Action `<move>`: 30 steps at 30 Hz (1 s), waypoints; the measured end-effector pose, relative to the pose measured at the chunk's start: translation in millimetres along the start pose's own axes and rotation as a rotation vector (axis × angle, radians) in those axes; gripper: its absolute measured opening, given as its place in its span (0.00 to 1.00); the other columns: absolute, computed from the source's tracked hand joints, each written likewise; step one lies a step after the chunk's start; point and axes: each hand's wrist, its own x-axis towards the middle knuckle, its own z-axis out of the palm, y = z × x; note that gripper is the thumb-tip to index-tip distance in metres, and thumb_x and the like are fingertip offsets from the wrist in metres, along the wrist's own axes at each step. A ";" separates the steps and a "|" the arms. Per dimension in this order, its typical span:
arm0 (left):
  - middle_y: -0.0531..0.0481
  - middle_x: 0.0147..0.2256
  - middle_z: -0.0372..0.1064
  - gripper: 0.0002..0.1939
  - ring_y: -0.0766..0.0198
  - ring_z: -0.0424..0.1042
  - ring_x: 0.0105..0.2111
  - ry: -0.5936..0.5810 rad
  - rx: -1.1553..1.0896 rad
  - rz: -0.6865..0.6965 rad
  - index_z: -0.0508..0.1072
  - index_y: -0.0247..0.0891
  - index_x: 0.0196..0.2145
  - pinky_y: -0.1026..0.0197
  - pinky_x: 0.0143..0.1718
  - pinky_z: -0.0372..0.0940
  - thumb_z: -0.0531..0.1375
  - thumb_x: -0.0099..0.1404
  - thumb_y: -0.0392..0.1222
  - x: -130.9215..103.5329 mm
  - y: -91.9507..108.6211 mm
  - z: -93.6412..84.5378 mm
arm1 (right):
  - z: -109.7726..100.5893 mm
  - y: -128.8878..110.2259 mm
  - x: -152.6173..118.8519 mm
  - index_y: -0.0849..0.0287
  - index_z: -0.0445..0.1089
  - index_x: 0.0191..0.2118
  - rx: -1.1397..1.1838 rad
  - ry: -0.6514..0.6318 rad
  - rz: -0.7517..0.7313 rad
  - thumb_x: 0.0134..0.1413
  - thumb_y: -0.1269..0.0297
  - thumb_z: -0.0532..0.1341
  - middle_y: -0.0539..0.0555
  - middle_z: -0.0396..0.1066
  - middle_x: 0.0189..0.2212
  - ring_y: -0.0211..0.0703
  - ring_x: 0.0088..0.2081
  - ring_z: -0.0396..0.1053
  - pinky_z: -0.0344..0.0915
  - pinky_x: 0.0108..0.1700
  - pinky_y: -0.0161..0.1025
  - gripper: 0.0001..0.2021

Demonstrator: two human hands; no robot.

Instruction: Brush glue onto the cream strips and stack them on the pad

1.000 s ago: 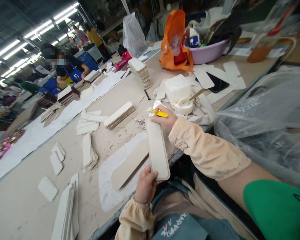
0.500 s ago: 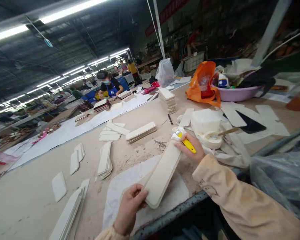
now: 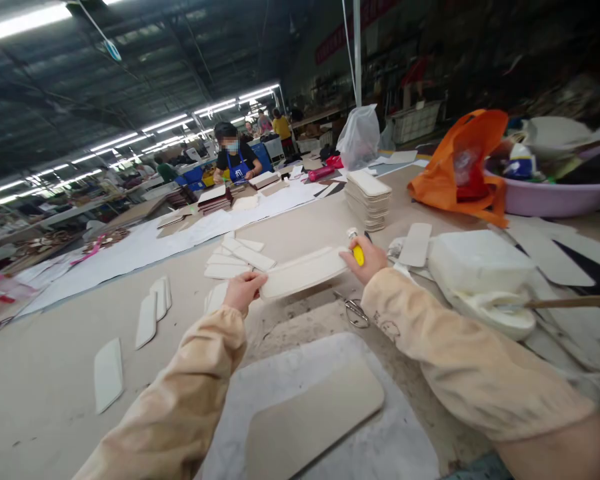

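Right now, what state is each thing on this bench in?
Left hand: gripping one end of the long panel.
Right hand: on the other end, also holding a yellow tool.
Long panel: lifted off the table.
Scissors: lying flat.
Panel stack: upright, neat.

Both arms reach forward from the bottom of the view, each covered to the wrist in a loose beige sleeve gathered at the cuff. The left forearm runs up from the lower left, and the left hand (image 3: 243,289) is curled with its back toward the camera, fingers folded under and the thumb pressed on top in a pinch. The right forearm comes in from the lower right at a shallower angle. The right hand (image 3: 366,260) is closed in a fist-like grip, knuckles up, its thumb side turned toward the left hand. The hands are level with each other and well apart.
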 end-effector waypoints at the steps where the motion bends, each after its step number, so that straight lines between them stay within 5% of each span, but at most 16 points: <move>1: 0.58 0.18 0.63 0.19 0.71 0.62 0.20 0.017 0.032 0.013 0.71 0.36 0.23 0.67 0.23 0.59 0.68 0.37 0.51 14.9 -0.8 2.0 | 8.6 2.4 8.5 0.55 0.62 0.33 -0.013 0.000 0.013 0.47 0.56 0.61 0.51 0.68 0.25 0.44 0.28 0.64 0.58 0.34 0.37 0.10; 9: 0.55 0.16 0.65 0.13 0.67 0.63 0.19 0.105 0.370 0.063 0.75 0.36 0.25 0.64 0.24 0.60 0.64 0.47 0.49 92.6 -24.5 12.8 | 57.1 20.5 44.8 0.54 0.64 0.34 -0.081 -0.053 0.127 0.46 0.61 0.63 0.51 0.68 0.25 0.46 0.29 0.65 0.58 0.34 0.38 0.09; 19: 0.49 0.23 0.73 0.13 0.58 0.72 0.30 0.149 0.626 0.098 0.77 0.37 0.27 0.60 0.33 0.64 0.63 0.51 0.49 106.1 -40.7 20.7 | 73.8 37.5 53.0 0.53 0.65 0.38 -0.206 -0.133 0.156 0.48 0.60 0.65 0.53 0.70 0.26 0.47 0.30 0.67 0.57 0.33 0.38 0.11; 25: 0.41 0.42 0.75 0.21 0.56 0.72 0.42 0.205 0.599 0.184 0.75 0.33 0.43 0.56 0.47 0.63 0.58 0.58 0.50 54.4 -31.8 4.7 | 40.9 26.6 21.8 0.57 0.66 0.42 -0.245 -0.052 0.056 0.52 0.56 0.63 0.56 0.71 0.30 0.48 0.32 0.67 0.58 0.35 0.40 0.15; 30: 0.44 0.49 0.72 0.25 0.57 0.70 0.48 0.037 0.417 0.332 0.70 0.36 0.51 0.55 0.52 0.63 0.54 0.63 0.55 -63.4 -57.4 -35.2 | -13.9 -5.5 -46.1 0.56 0.67 0.39 0.034 0.032 0.010 0.54 0.50 0.61 0.53 0.71 0.30 0.43 0.29 0.67 0.60 0.34 0.39 0.15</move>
